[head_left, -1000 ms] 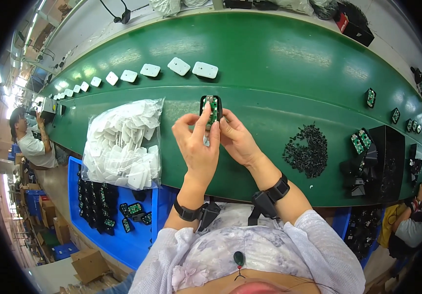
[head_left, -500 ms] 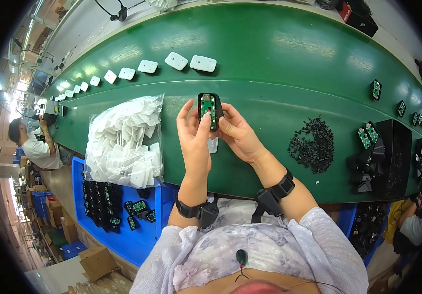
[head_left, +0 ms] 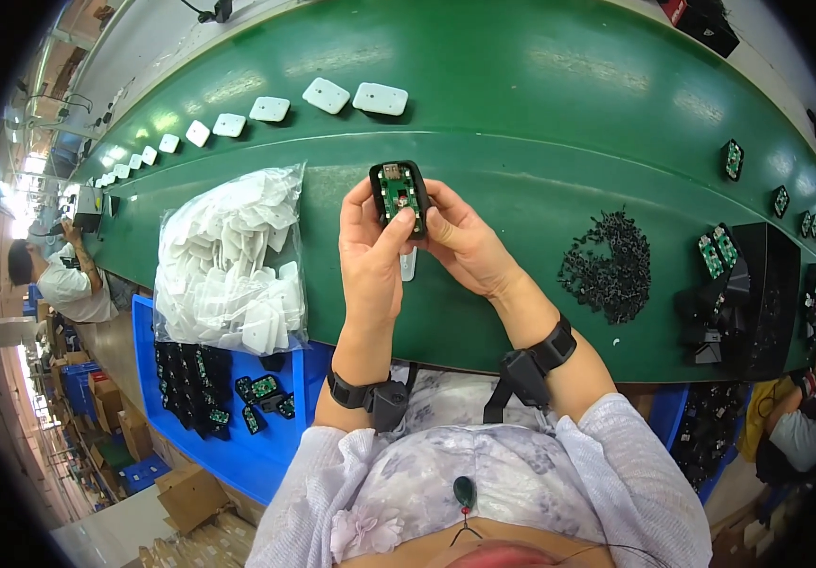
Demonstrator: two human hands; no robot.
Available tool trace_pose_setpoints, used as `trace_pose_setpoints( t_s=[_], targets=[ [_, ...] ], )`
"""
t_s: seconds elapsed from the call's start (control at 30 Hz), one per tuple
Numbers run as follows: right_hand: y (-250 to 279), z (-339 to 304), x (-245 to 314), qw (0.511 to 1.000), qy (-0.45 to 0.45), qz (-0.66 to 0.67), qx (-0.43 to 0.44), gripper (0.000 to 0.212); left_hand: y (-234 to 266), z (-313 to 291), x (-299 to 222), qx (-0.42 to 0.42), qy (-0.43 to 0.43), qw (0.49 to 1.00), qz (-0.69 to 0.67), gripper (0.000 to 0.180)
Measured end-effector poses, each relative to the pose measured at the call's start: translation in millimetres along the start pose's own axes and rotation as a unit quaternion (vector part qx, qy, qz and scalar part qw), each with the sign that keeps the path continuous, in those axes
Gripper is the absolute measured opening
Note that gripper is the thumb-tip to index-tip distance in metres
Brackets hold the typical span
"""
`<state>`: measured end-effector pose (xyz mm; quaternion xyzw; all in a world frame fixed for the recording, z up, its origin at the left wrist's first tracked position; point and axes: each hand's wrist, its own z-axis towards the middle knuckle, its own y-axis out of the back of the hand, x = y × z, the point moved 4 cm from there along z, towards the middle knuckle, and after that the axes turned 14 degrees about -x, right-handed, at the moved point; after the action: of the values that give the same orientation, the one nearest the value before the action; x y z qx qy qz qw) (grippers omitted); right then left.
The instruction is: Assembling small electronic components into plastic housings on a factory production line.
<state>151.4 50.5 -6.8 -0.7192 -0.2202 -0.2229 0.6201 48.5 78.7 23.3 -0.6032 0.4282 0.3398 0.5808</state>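
- Holding a black case [head_left: 418, 187] in both hands, we look down on a green bench [head_left: 503, 123]; the case is to the right of the clear bag [head_left: 287, 248], level with the bag's upper half.
- Facing us from inside the case is a green board [head_left: 399, 193], with a metal socket [head_left: 392, 171] at its far end.
- Our left hand [head_left: 372, 248] is clamped on the case: the fingers curl round its left side, and the thumb lies over the near part of the board.
- Our right hand [head_left: 470, 244] grips the opposite side, thumb against the near right edge, fingers bent and partly hidden behind the case.
- To the right of the bag, partly covered by our hands, we see a white piece [head_left: 409, 267] on the bench.
- Inside the bag, many white covers [head_left: 228, 284] lie jumbled.
- Beyond the bag, a row of white-topped pieces [head_left: 229, 125] curves away to the left.
- Well to the right of the bag is a pile of small black parts [head_left: 607, 267]; farther right stands a black box [head_left: 770, 293], with more boards [head_left: 718, 252] beside it.
- On the bag's near side, a blue bin [head_left: 255, 466] holds black cases and boards.
- Far to the left of the bag, we make out a co-worker [head_left: 72, 289] in a pale top.
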Motion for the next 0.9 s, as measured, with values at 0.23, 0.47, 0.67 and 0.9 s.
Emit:
trace_pose_setpoints(
  t_s=[0.23, 0.47, 0.67, 0.9],
  targets=[
    [7, 1, -2, 1.000, -0.011, 0.018, 0.017, 0.045, 4, 7, 1, 0.033, 0.074, 0.997, -0.002, 0.049],
    [4, -1, -4, 0.996, -0.042, 0.017, 0.077, 0.049, -7, 6, -18, 0.084, 0.169, 0.979, -0.072, 0.053],
    [4, -2, -5, 0.995, -0.063, 0.000, 0.073, 0.053, 4, 9, -17, 0.076, 0.077, 0.993, 0.037, 0.034],
    [6, -3, -6, 0.994, -0.079, 0.009, 0.079, 0.055, 2, 1, -18, 0.046, 0.037, 0.998, 0.017, 0.029]
  ],
)
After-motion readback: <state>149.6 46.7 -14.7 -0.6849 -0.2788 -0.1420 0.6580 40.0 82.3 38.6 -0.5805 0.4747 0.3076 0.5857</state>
